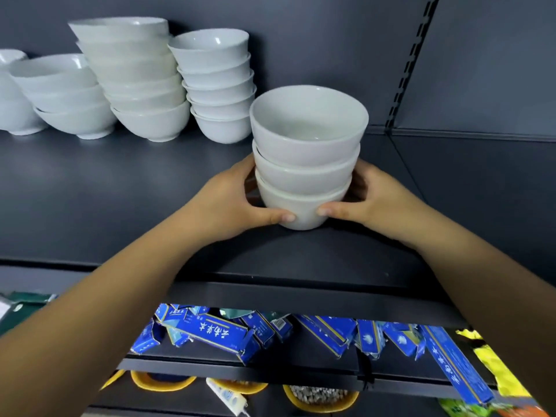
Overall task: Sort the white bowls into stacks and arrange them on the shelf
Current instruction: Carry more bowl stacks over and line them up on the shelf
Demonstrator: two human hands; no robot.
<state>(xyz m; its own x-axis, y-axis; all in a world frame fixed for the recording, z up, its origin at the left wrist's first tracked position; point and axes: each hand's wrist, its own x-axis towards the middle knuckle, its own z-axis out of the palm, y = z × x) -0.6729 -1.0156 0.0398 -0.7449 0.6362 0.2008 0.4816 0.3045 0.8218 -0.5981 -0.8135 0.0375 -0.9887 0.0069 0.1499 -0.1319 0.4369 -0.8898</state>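
Observation:
A stack of three white bowls (307, 164) stands on the dark grey shelf (120, 200), right of centre. My left hand (237, 203) grips its lowest bowl from the left, thumb across the front. My right hand (370, 200) grips the same bowl from the right, thumb on the front. Farther back on the shelf stand other white stacks: a small-bowl stack (218, 85), a leaning tall stack of wider bowls (135, 76), a lower stack (66, 94) and, at the left edge, a partly cut-off stack (12, 94).
The shelf's back panel (316, 40) and a slotted upright (412, 61) rise behind. The shelf surface right of the held stack is bare. Below, a lower shelf holds several blue boxes (210, 329); yellow packets (487, 365) lie at right and orange-rimmed dishes (319, 395) lower down.

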